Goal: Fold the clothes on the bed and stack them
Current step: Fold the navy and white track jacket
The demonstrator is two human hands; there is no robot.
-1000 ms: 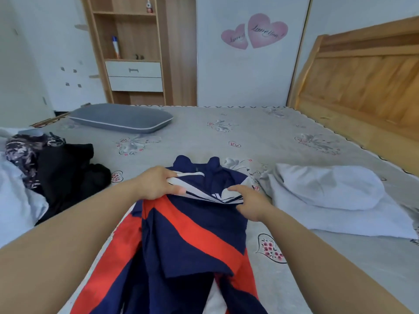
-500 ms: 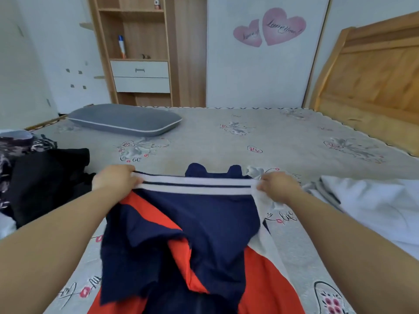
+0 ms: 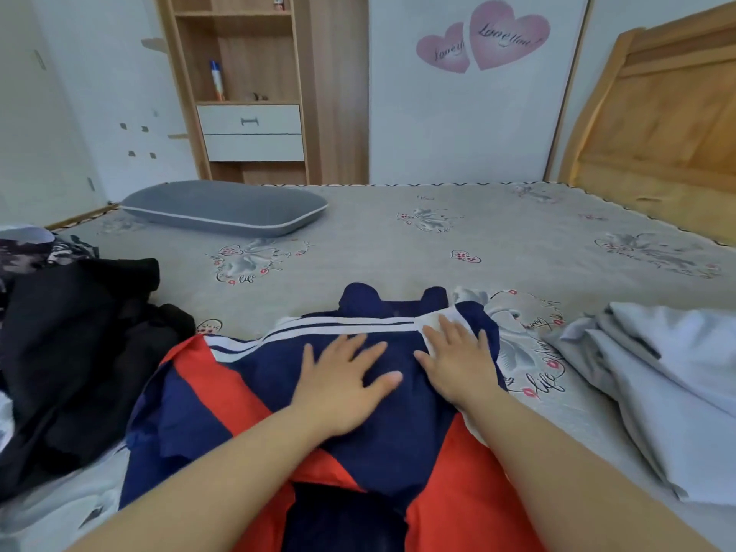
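Head view looks down over a wide bed [image 3: 398, 249] with a grey flowered sheet and a wooden headboard [image 3: 661, 125] at the right. Behind it stands a wooden shelf unit [image 3: 247, 93] with two white drawers, and pink heart stickers [image 3: 484, 37] mark the wall. On the bed's near middle lies a navy, red and white jacket [image 3: 223, 408], partly folded, its white stripes running across the top fold. A heap of dark clothes [image 3: 75, 352] sits just left of it; pale folded clothes [image 3: 669, 384] lie to the right. A grey pillow [image 3: 223, 207] rests at the far left. Both hands lie flat on the jacket, fingers spread and straight, side by side but apart: the left hand [image 3: 338, 386] on navy cloth, the right hand [image 3: 458, 360] over the white patch.
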